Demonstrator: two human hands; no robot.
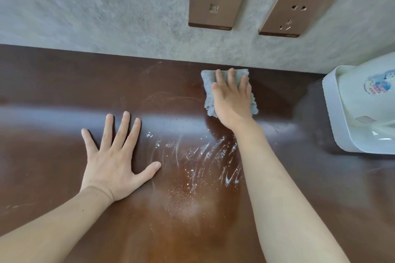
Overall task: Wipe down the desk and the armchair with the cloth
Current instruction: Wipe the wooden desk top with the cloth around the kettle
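Fingers (232, 77) of your right hand (232, 102) lie spread flat on the grey cloth (207, 89), pressing it to the desk (53, 92) at the back edge by the wall (106, 17), below two sockets (217, 2). They pin the cloth rather than grip it. Your left hand (115, 160) rests open and empty on the wood, bracing you. White powder (203, 156) streaks the surface between your arms, well short of the cloth. Keep the palm flat and draw the cloth toward you through the streaks in overlapping passes; steer clear of the white appliance (363, 109) at right. No armchair is in view.
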